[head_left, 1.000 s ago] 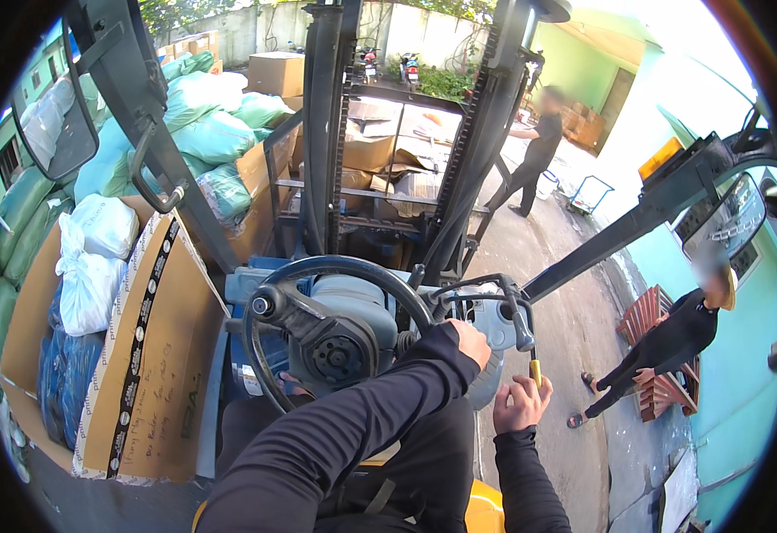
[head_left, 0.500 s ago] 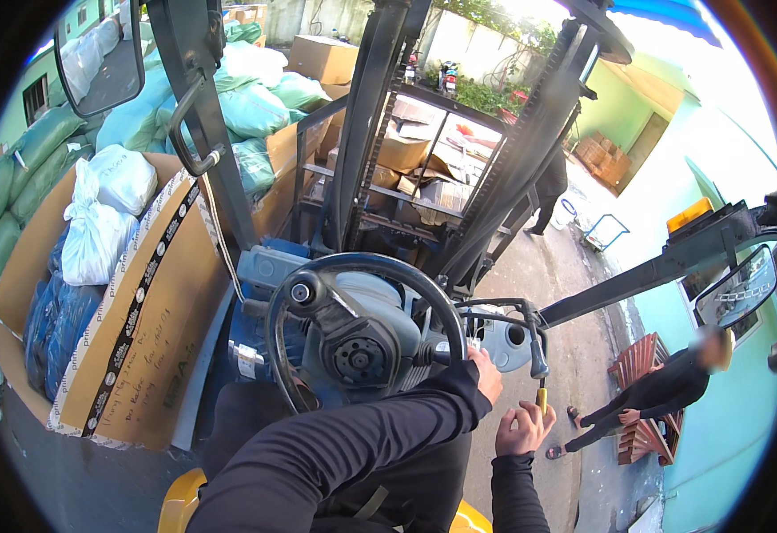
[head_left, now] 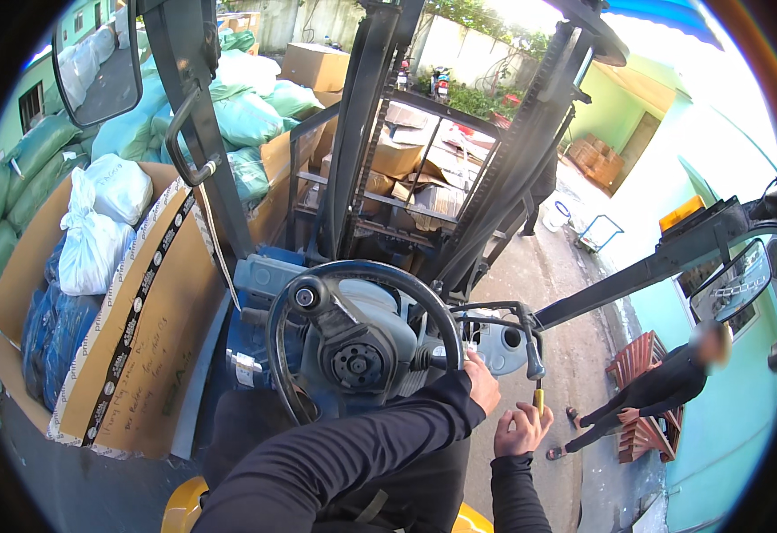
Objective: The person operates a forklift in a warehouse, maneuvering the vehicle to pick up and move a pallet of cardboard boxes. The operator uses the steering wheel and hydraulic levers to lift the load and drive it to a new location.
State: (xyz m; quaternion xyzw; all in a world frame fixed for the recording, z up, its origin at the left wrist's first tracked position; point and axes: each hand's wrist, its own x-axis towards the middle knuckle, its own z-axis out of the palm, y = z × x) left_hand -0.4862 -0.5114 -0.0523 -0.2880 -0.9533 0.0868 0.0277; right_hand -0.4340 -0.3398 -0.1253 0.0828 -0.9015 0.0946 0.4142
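Note:
My left hand (head_left: 484,384) reaches across in front of the forklift's steering wheel (head_left: 274,342), its arm crossing over to the right. Its fingers are drawn together beside the wheel's right rim, near a small pale piece; what they hold, if anything, is hidden. Lower and further right, my right hand (head_left: 520,432) has curled fingers. They close on a slim yellow handle (head_left: 539,401), which sits just below the end of a black lever (head_left: 535,351). A round black knob (head_left: 305,298) stands on the wheel's upper left.
Ahead, the mast (head_left: 357,142) frames flattened cardboard (head_left: 442,191). At left stand a large carton (head_left: 153,355) with white bags (head_left: 95,249) and piled green sacks (head_left: 246,115). A person (head_left: 664,386) stands at right by reddish-brown slatted stacks (head_left: 634,355); another person (head_left: 544,186) is partly behind the mast.
The view has shifted slightly. Both hands keep nearly the same places, the left by the wheel's right rim and the right at the yellow handle.

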